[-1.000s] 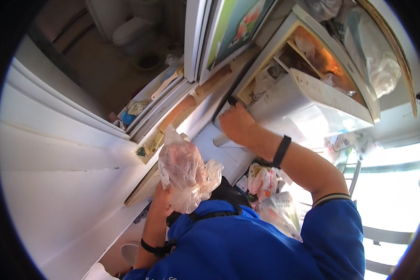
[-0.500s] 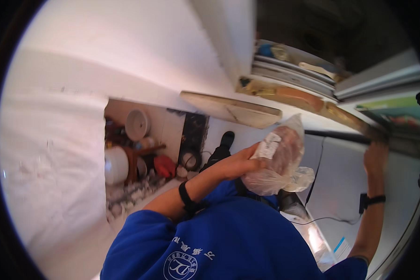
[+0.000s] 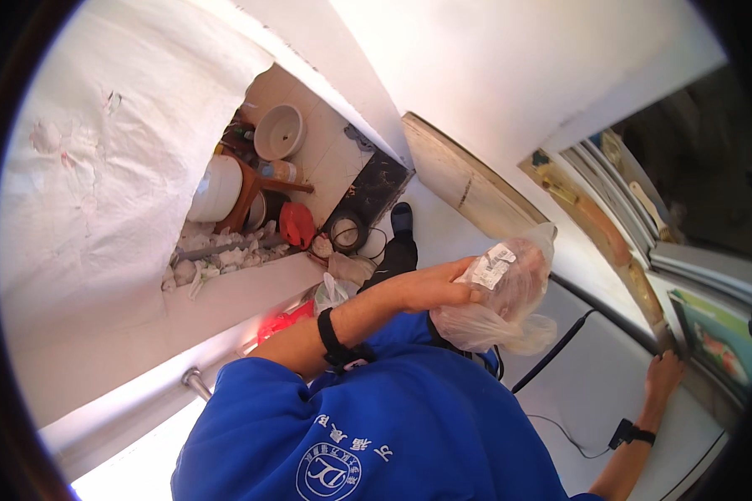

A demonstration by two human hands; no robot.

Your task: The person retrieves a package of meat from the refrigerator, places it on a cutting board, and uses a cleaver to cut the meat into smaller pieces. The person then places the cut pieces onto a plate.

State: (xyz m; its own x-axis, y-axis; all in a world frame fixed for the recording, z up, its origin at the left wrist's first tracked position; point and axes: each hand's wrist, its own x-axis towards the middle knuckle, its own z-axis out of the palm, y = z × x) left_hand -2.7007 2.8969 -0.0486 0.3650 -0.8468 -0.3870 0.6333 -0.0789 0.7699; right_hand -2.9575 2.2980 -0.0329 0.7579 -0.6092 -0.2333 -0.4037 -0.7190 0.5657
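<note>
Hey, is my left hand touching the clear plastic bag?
Touching: the head view plainly shows the left hand gripping the plastic bag, beside its white label.

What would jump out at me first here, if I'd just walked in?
Probably the clear plastic bag of pinkish contents, held in the left hand right of the picture's centre. The bright blue shirt fills the lower middle, and a round white basin stands out at upper left, above a red object in the picture.
</note>
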